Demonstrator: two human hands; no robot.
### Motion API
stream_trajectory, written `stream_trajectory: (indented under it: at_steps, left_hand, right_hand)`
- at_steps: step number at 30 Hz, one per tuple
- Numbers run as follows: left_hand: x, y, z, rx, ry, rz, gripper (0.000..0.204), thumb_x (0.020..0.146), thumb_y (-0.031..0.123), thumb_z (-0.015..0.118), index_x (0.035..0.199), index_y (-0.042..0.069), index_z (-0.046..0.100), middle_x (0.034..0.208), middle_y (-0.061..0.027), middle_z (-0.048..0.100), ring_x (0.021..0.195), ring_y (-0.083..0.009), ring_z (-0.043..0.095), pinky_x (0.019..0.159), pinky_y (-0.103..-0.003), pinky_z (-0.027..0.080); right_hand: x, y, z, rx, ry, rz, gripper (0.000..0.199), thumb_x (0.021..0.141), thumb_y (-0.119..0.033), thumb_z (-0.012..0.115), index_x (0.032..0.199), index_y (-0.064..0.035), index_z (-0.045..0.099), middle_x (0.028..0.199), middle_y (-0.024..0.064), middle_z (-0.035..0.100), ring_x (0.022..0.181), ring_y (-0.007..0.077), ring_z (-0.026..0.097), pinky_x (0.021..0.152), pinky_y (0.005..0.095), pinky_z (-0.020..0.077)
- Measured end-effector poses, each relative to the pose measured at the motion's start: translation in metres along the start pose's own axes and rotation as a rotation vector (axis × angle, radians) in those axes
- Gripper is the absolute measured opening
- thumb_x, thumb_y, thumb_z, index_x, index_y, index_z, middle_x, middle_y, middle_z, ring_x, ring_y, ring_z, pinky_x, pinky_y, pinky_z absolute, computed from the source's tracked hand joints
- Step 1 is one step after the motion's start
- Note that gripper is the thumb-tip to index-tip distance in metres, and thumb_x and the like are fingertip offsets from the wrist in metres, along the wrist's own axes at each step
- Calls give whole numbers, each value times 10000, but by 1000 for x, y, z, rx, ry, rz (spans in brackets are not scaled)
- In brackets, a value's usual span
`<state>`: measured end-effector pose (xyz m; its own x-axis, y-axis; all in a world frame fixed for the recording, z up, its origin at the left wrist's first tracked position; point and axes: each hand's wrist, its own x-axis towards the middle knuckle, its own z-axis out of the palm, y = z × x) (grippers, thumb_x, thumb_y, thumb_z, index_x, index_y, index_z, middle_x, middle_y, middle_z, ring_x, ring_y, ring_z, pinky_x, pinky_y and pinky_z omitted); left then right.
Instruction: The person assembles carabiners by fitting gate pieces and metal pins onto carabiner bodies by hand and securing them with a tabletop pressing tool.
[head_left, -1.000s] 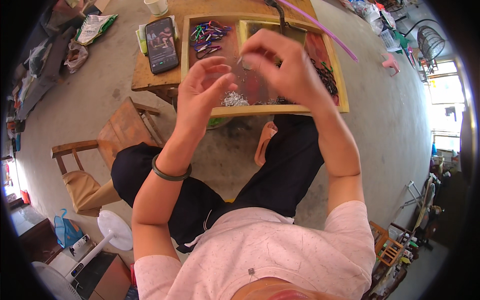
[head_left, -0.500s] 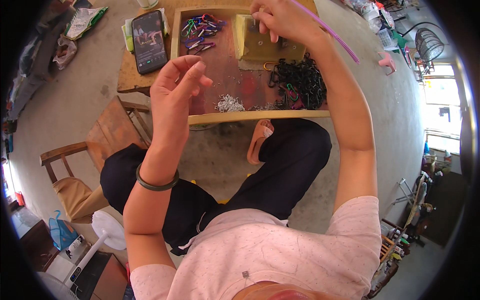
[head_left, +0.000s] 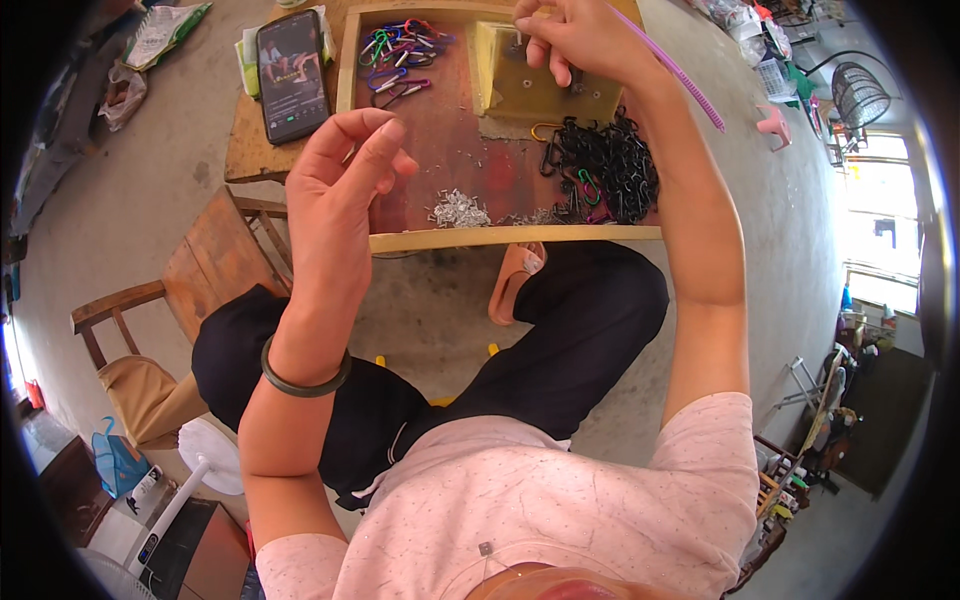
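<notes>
My left hand point(head_left: 343, 170) is raised over the left side of a shallow wooden tray point(head_left: 520, 237), thumb and forefinger drawn together in a pinch. Whatever is between those fingertips is too small or hidden to make out. At the far side of the tray, my right hand point(head_left: 580, 42) is curled above a yellowish block point(head_left: 540, 98) with small holes, beside a short metal pin point(head_left: 519, 40). What its fingers grip is hidden. Between the hands and me lie a heap of small silvery pins point(head_left: 460, 210) and a pile of black carabiner hooks point(head_left: 615, 170).
Coloured carabiners point(head_left: 400, 60) lie in the tray's far left corner. A phone point(head_left: 293, 85) rests on the wooden table point(head_left: 250, 140) left of it. A purple coiled cord point(head_left: 690, 90) hangs by my right forearm. A wooden chair point(head_left: 205, 275) stands at the left.
Both hands keep nearly the same poses. The whole view has shifted slightly, and my left hand appears a little further left.
</notes>
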<state>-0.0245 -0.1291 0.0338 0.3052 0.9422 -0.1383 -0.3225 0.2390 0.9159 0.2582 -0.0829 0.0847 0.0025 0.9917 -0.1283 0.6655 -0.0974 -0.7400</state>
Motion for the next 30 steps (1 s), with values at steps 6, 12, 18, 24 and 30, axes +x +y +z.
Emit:
stream_trajectory:
  at_steps: [6,12,18,24,30]
  left_hand:
    - [0,-2,-1,8,-17,1,160,973,213,732,1060,84,691,742,43,601,583,-2,501,460,-187,366]
    - [0,-2,-8,-8,-59,-30,142,1011,151,676,1083,29,682,925,8,633,768,-54,583,696,-211,449]
    - [0,-4,-7,-18,-110,-22,139,1030,145,648,1082,19,679,984,-1,646,830,-74,612,785,-222,472]
    - [-1,-2,-6,-33,-46,-2,154,992,197,714,1047,55,695,788,35,648,740,-15,533,653,-169,387]
    - [-2,-4,0,-23,-56,22,147,1000,184,699,1048,45,694,833,17,657,751,-48,546,689,-194,400]
  right_hand:
    - [1,8,6,106,43,34,205,978,-89,548,1047,79,643,727,144,712,454,161,620,434,288,487]
    - [-3,0,8,88,39,18,228,982,-93,539,1072,88,644,720,151,710,452,168,618,434,295,492]
    - [-4,-5,3,6,-17,34,239,986,-91,531,1098,93,634,694,158,702,461,174,620,440,297,494]
    - [-45,-18,2,156,63,79,387,951,-155,651,1276,53,629,1022,247,735,696,254,709,626,363,575]
    - [-88,63,55,-863,165,-299,98,907,-128,680,982,-85,727,851,74,709,652,212,705,558,331,540]
